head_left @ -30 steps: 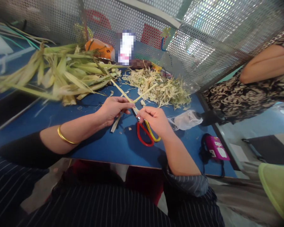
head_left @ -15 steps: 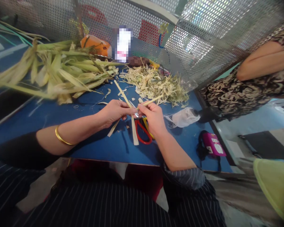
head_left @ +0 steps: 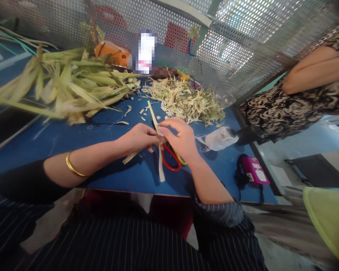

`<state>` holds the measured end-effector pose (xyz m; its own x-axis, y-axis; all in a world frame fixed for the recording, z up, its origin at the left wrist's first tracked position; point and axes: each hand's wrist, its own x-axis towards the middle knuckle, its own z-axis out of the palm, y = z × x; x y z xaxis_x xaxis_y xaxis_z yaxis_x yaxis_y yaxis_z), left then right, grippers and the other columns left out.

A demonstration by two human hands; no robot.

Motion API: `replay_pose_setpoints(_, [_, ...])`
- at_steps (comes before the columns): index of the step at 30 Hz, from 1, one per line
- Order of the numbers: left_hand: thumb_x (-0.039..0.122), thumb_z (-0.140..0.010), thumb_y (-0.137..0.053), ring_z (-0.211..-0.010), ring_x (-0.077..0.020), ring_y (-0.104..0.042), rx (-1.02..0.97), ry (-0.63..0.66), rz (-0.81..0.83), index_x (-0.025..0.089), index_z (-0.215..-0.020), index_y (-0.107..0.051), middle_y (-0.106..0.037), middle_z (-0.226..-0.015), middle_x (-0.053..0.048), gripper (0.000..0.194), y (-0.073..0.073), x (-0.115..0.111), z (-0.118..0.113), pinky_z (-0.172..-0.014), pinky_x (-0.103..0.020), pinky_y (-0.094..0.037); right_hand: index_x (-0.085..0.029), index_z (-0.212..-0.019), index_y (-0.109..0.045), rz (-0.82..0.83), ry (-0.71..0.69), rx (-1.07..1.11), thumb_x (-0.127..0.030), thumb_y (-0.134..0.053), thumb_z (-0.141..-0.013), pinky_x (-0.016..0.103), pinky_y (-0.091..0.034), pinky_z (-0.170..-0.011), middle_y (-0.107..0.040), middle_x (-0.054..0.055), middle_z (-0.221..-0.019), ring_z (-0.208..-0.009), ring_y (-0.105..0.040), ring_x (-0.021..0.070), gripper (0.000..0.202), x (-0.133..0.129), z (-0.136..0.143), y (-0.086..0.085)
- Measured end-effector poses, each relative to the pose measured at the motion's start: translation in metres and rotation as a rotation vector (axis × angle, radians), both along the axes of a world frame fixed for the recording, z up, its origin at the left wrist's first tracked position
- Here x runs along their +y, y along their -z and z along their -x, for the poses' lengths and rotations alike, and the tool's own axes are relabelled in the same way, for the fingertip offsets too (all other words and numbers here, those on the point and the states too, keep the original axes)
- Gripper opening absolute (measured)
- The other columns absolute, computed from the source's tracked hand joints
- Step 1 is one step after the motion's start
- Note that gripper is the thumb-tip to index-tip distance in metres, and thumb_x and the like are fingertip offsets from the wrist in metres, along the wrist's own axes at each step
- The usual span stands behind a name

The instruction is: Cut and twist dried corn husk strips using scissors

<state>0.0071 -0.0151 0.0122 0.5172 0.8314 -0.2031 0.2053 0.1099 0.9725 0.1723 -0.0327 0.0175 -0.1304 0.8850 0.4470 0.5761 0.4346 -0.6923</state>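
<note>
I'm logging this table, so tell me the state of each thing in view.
Pale strip: held, ends free
Left hand: pinching it
Right hand: touching it
Scissors: blades hidden, open or shut unclear
Long husks: heaped loosely
Shreds: piled
Bracelet: worn
White bundle: crumpled

Left hand (head_left: pixel 138 138) and right hand (head_left: pixel 183 139), brought together in front of the body.
The left forearm (head_left: pixel 97 156) extends inward from the lower left, nearly in line with the left wrist (head_left: pixel 117 147); the left thumb (head_left: pixel 151 131) lies close against the fingers beneath it in a pinch. The right forearm (head_left: pixel 210 178) slants up and inward; the right hand arches with its back uppermost, its thumb (head_left: pixel 167 135) directed toward the left fingertips, its other fingertips partly hidden.
</note>
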Motion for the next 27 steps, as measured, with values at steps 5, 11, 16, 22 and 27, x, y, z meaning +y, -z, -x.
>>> replay_pose_setpoints(5, [0.035, -0.071, -0.068, -0.044, -0.0086, -0.047, -0.011, 0.064, -0.037, 0.016, -0.067, -0.075, -0.068, -0.064, -0.005, 0.021, 0.002, -0.003, -0.001, -0.047, -0.024, -0.039, -0.020, -0.072, -0.064, 0.319, -0.051, 0.266, -0.032, -0.065, -0.077, 0.027, -0.043, -0.060, -0.062, -0.002, -0.067, -0.061, -0.054, 0.0122, 0.014, 0.003, 0.006, 0.012])
replay_pose_setpoints(11, [0.032, -0.069, -0.070, -0.047, -0.0105, -0.052, 0.013, 0.129, -0.048, 0.017, -0.065, -0.075, -0.068, -0.060, -0.004, 0.017, -0.003, -0.002, 0.001, -0.048, -0.023, -0.038, -0.020, -0.064, -0.060, 0.168, 0.029, 0.250, -0.026, -0.066, -0.076, 0.027, -0.042, -0.067, -0.059, -0.003, -0.066, -0.065, -0.052, 0.0120, 0.014, -0.002, 0.010, 0.009])
replay_pose_setpoints(16, [0.032, -0.069, -0.071, -0.047, -0.0102, -0.053, 0.012, 0.147, -0.060, 0.015, -0.063, -0.075, -0.068, -0.060, -0.005, 0.018, -0.003, -0.004, -0.001, -0.050, -0.023, -0.039, -0.021, -0.066, -0.059, 0.066, 0.011, 0.201, -0.024, -0.063, -0.079, 0.028, -0.043, -0.072, -0.059, -0.001, -0.070, -0.070, -0.054, 0.0133, 0.014, -0.004, 0.014, 0.009])
replay_pose_setpoints(22, [0.036, -0.070, -0.072, -0.053, -0.0097, -0.057, -0.159, -0.081, 0.125, 0.014, -0.078, -0.076, -0.073, -0.078, -0.010, 0.023, 0.003, 0.002, 0.000, -0.050, -0.022, -0.040, -0.023, -0.085, -0.064, -0.166, 0.223, 0.150, -0.033, -0.058, -0.085, 0.033, -0.042, -0.090, -0.063, 0.005, -0.097, -0.097, -0.056, 0.0188, 0.011, 0.005, -0.007, -0.001])
replay_pose_setpoints(27, [0.047, -0.073, -0.068, -0.058, -0.0121, -0.063, -0.238, -0.207, 0.167, 0.015, -0.082, -0.075, -0.074, -0.090, -0.013, 0.035, 0.005, 0.009, 0.003, -0.050, -0.023, -0.041, -0.022, -0.080, -0.059, 0.179, 0.311, 0.501, -0.049, -0.062, -0.079, 0.026, -0.043, -0.060, -0.056, -0.001, -0.071, -0.061, -0.053, 0.0117, 0.027, 0.015, -0.016, 0.006])
